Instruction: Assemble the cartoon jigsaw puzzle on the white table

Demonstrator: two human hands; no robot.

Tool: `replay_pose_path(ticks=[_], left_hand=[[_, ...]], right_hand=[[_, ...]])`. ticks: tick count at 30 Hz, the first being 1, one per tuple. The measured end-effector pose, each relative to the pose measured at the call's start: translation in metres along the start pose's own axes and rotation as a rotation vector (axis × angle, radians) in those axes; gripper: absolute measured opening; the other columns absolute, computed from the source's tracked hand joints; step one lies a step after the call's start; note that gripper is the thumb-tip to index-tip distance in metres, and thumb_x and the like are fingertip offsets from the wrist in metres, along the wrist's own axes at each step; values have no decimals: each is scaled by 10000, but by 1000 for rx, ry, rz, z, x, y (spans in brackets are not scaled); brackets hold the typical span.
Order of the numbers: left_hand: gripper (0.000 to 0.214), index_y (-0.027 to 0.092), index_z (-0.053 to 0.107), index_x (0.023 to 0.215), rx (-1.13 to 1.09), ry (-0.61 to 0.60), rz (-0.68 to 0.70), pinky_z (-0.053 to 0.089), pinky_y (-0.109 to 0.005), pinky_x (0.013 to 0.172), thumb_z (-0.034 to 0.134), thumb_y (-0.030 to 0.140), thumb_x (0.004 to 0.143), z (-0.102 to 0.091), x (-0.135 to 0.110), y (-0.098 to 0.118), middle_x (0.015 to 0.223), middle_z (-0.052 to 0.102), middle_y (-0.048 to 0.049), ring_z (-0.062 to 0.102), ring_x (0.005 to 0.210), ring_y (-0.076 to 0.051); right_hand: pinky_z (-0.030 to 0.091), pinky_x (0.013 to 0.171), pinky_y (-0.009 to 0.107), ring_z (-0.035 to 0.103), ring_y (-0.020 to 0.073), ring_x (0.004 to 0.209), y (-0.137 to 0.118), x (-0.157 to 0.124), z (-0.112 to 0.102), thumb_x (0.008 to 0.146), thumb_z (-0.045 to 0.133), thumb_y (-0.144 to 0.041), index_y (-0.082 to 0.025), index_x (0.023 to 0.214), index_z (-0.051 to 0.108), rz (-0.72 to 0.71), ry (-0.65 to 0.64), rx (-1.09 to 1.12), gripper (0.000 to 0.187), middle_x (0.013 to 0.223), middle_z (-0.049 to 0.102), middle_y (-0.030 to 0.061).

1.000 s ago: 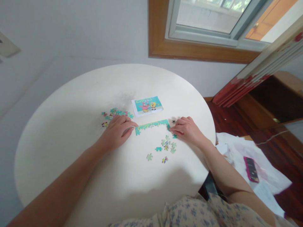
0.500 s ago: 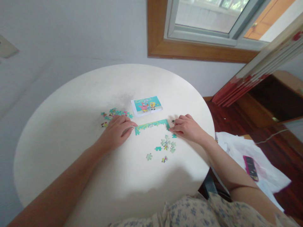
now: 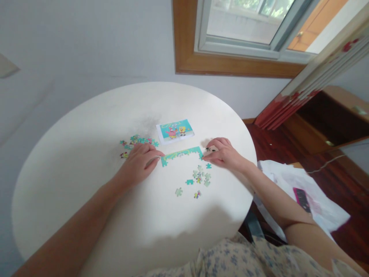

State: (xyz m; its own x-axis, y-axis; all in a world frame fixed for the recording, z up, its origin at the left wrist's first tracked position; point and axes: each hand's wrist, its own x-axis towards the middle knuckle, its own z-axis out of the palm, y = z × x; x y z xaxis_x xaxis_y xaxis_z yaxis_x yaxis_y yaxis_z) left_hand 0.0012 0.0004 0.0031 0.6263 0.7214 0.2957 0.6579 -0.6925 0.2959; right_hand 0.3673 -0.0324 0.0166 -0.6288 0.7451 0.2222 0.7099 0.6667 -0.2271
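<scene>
A joined strip of jigsaw puzzle point(image 3: 181, 152), teal with yellow-green markings, lies on the white round table point(image 3: 86, 127), with short sides running down at both ends. My left hand point(image 3: 142, 161) rests at its left end, index fingertip against the corner and thumb slightly apart below. At the right end, my right hand point(image 3: 223, 154) has its thumb tip touching the edge and its other fingers raised apart, above a few dark-marked pieces point(image 3: 210, 149). Beyond the strip lies a picture card point(image 3: 175, 130) with cartoon figures. Loose puzzle pieces point(image 3: 198, 175) are scattered below the strip.
A pile of puzzle pieces point(image 3: 135, 140) lies beyond my left hand. A teal piece point(image 3: 189, 182) and a pale piece point(image 3: 179, 191) lie nearer me. Right of the table, a pink-edged phone point(image 3: 302, 200) lies on white sheets point(image 3: 325, 204). A wood-framed window point(image 3: 239, 63) is behind.
My right hand's fingers have lifted and spread from the strip's right end, uncovering dark-marked pieces beneath; the thumb stays near the edge. My left hand keeps its place. The whole view has shifted slightly.
</scene>
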Motion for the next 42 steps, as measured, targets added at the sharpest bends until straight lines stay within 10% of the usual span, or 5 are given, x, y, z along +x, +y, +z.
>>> replay_pose_path(ticks=[13, 42], left_hand=[[271, 200, 684, 1024, -1, 35, 6, 387, -411, 941, 435, 280, 950, -1, 1, 1, 974, 607, -70, 543, 989, -249], [281, 206, 681, 1025, 10, 15, 33, 378, -416, 956, 421, 286, 957, -1, 1, 1, 984, 612, -64, 544, 992, -243]], right_hand=[[423, 971, 430, 541, 235, 1086, 11, -8, 7, 956, 472, -252, -251, 1095, 689, 154, 304, 363, 257, 1097, 606, 99], [451, 797, 338, 555, 201, 844, -34, -24, 10, 821, 676, -227, -187, 887, 690, 409, 29, 288, 78, 876, 617, 70]])
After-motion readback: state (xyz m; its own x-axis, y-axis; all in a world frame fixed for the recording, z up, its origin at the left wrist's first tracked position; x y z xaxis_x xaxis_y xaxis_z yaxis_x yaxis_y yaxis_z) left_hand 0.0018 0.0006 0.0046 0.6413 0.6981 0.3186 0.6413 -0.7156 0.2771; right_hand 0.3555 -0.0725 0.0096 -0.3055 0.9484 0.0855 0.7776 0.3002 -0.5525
